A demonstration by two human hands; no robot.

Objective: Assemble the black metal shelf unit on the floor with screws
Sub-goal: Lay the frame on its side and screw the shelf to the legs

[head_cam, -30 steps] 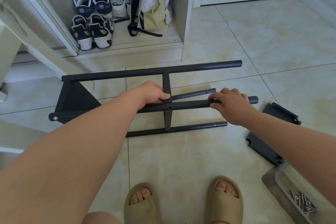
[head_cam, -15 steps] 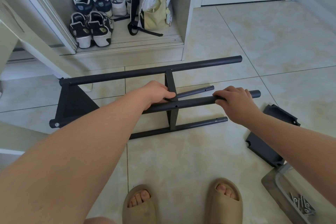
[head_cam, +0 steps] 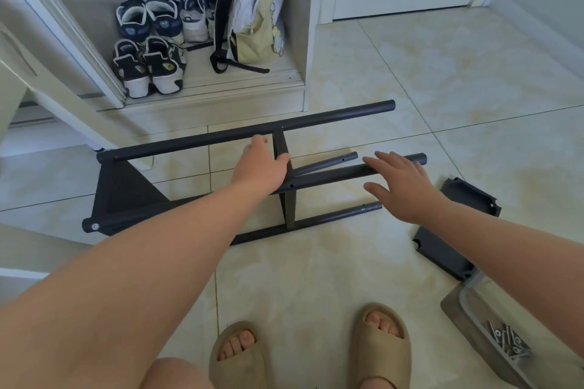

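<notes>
The shelf frame (head_cam: 189, 143) lay on the floor (head_cam: 316, 278) at twelve o'clock, left hand (head_cam: 262, 164) seemingly curled round its crossbar (head_cam: 279, 142), right hand (head_cam: 401, 189) hovering with fingers (head_cam: 388, 160) spread and empty, so the unbraced tubes (head_cam: 335, 175) could splay.

The black metal shelf frame (head_cam: 202, 138) lies on its side on the tiled floor. Its tubes run left to right, joined by an end panel at the left and a crossbar midway. A loose black panel (head_cam: 442, 254) lies near its right. Silver screws (head_cam: 507, 341) sit in a tray (head_cam: 471, 309) by the floor's lower right.
</notes>
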